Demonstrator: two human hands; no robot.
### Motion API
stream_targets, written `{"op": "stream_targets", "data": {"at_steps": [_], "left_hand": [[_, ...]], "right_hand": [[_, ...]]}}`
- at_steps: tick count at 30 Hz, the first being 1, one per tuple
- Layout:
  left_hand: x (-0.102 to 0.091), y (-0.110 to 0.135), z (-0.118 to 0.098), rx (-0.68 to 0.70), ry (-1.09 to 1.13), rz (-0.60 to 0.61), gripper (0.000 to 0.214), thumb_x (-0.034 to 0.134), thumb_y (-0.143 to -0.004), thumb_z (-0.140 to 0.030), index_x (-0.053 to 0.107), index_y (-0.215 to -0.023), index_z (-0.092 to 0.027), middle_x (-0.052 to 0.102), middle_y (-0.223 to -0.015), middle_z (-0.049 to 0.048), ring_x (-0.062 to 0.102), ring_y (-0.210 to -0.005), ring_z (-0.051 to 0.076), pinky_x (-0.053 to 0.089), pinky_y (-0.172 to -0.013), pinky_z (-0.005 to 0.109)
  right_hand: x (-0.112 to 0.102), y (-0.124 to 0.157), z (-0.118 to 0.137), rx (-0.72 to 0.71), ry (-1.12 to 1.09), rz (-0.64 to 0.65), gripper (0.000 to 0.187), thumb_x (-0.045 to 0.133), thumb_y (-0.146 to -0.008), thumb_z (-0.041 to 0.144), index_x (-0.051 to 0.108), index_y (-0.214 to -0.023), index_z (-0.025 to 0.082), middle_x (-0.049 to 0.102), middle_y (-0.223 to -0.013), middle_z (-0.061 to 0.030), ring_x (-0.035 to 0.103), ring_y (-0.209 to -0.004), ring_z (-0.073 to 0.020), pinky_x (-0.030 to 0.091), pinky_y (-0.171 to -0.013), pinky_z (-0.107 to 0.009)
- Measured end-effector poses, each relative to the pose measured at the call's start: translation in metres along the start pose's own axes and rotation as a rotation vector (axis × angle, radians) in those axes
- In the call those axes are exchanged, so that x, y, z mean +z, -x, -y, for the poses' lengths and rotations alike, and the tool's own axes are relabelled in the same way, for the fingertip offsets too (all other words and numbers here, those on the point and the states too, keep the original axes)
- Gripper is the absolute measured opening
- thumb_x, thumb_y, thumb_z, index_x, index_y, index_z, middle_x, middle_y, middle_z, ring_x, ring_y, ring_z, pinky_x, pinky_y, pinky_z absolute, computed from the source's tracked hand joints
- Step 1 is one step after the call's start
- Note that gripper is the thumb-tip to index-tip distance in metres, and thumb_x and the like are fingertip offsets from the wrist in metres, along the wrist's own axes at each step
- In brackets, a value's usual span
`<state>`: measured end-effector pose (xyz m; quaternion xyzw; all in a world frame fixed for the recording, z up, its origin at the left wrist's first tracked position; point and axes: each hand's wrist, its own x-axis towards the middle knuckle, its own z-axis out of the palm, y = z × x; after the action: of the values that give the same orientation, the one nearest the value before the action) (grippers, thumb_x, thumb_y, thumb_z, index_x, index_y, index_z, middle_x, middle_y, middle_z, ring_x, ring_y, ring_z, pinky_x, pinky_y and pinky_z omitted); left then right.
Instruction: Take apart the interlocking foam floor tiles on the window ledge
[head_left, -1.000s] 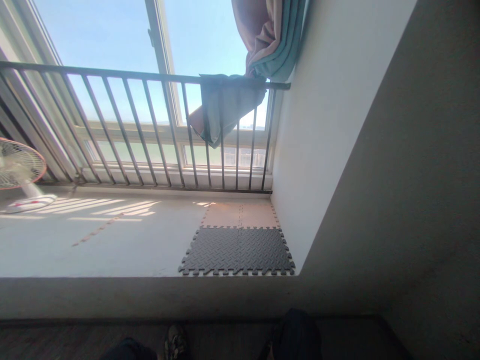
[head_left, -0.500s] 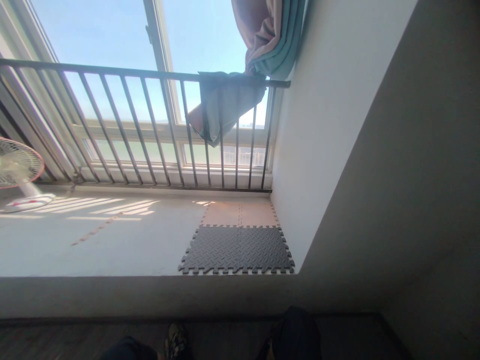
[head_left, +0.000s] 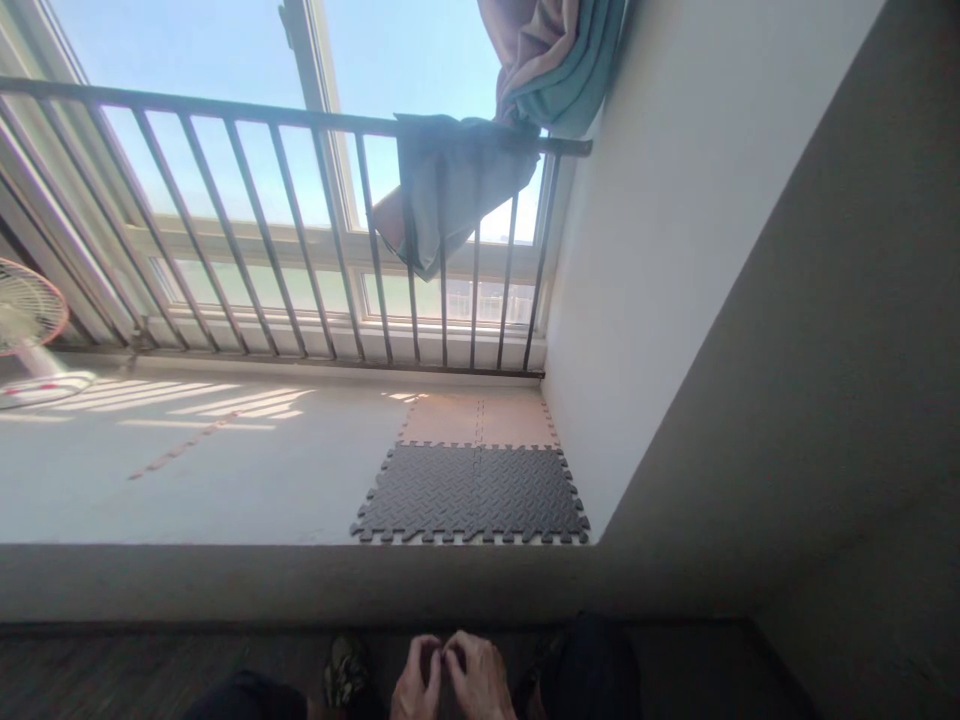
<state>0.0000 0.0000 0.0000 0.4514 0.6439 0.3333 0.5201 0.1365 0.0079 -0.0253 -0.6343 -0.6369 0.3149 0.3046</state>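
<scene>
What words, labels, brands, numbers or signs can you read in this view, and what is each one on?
No text can be read anywhere in this view.
Fan base: red marking, too small and blurred to tell whether it is lettering.
Dark mat: raised tread pattern, no lettering visible.
Left hand and right hand: no readable text on or between them.

Two dark grey mat tiles [head_left: 471,494] — herringbone-textured, tooth-edged — lie flat, joined side by side. They sit at the front of the pale ledge [head_left: 262,490].
</scene>
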Motion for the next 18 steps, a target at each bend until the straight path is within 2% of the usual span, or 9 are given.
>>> {"op": "stream_targets", "data": {"at_steps": [2,5,7,9,11,14,16,18], "left_hand": [[0.007,-0.035,-0.019,0.121,0.007,-0.138,0.029,0.052,-0.097,-0.055,0.063,-0.108,-0.031,0.079,-0.107,0.0064,0.078,-0.105,0.030,0.060,-0.101,0.051],[0.008,-0.086,-0.062,0.303,0.041,-0.301,0.039,0.048,-0.096,-0.060,0.060,-0.113,-0.027,0.081,-0.096,0.0066,0.080,-0.089,0.029,0.061,-0.089,0.046],[0.000,-0.119,-0.090,0.359,0.046,-0.357,0.039,0.048,-0.097,-0.059,0.060,-0.114,-0.026,0.081,-0.093,0.0056,0.079,-0.085,0.028,0.061,-0.083,0.043],[-0.014,-0.154,-0.109,0.392,-0.007,-0.406,0.037,0.047,-0.098,-0.054,0.060,-0.116,-0.026,0.080,-0.094,0.0053,0.078,-0.082,0.027,0.061,-0.081,0.042],[-0.035,-0.192,-0.117,0.447,-0.131,-0.477,0.034,0.046,-0.098,-0.048,0.061,-0.117,-0.024,0.079,-0.101,0.0076,0.077,-0.089,0.027,0.061,-0.088,0.044],[-0.081,-0.249,-0.111,0.548,-0.425,-0.597,0.036,0.046,-0.096,-0.039,0.063,-0.120,-0.019,0.075,-0.118,0.0149,0.071,-0.115,0.031,0.054,-0.109,0.049],[-0.114,-0.284,-0.102,0.528,-0.640,-0.631,0.043,0.045,-0.095,-0.036,0.064,-0.128,-0.015,0.071,-0.128,0.0189,0.065,-0.126,0.034,0.050,-0.115,0.051],[-0.144,-0.314,-0.095,0.436,-0.809,-0.630,0.053,0.043,-0.097,-0.038,0.062,-0.138,-0.010,0.068,-0.136,0.0220,0.061,-0.130,0.037,0.050,-0.114,0.053]], "right_hand": [[-0.018,-0.031,0.023,-0.053,-0.030,-0.039,0.032,0.046,-0.101,0.039,0.078,-0.097,0.032,0.085,-0.097,-0.0032,0.080,-0.093,-0.0245,0.054,-0.084,-0.034],[-0.069,-0.086,0.049,-0.099,-0.014,-0.080,0.035,0.043,-0.107,0.044,0.075,-0.105,0.029,0.084,-0.094,-0.0023,0.078,-0.090,-0.0206,0.050,-0.084,-0.031],[-0.098,-0.123,0.058,-0.128,0.040,-0.080,0.043,0.038,-0.109,0.047,0.075,-0.098,0.028,0.081,-0.088,-0.0019,0.075,-0.087,-0.0193,0.048,-0.082,-0.030],[-0.118,-0.158,0.057,-0.153,0.096,-0.083,0.048,0.035,-0.110,0.047,0.075,-0.093,0.027,0.080,-0.088,-0.0021,0.074,-0.088,-0.0190,0.048,-0.083,-0.031],[-0.130,-0.193,0.045,-0.180,0.150,-0.112,0.046,0.035,-0.109,0.043,0.075,-0.096,0.026,0.081,-0.096,-0.0039,0.074,-0.096,-0.0201,0.050,-0.089,-0.032],[-0.139,-0.243,0.014,-0.216,0.236,-0.191,0.039,0.038,-0.107,0.037,0.075,-0.104,0.025,0.080,-0.111,-0.0080,0.071,-0.112,-0.0237,0.052,-0.104,-0.037],[-0.141,-0.275,-0.008,-0.219,0.295,-0.230,0.038,0.039,-0.105,0.034,0.075,-0.111,0.023,0.079,-0.119,-0.0105,0.069,-0.120,-0.0256,0.051,-0.111,-0.040],[-0.138,-0.303,-0.026,-0.212,0.365,-0.249,0.040,0.040,-0.104,0.034,0.074,-0.121,0.020,0.076,-0.133,-0.0135,0.065,-0.131,-0.0271,0.049,-0.119,-0.042]]}}
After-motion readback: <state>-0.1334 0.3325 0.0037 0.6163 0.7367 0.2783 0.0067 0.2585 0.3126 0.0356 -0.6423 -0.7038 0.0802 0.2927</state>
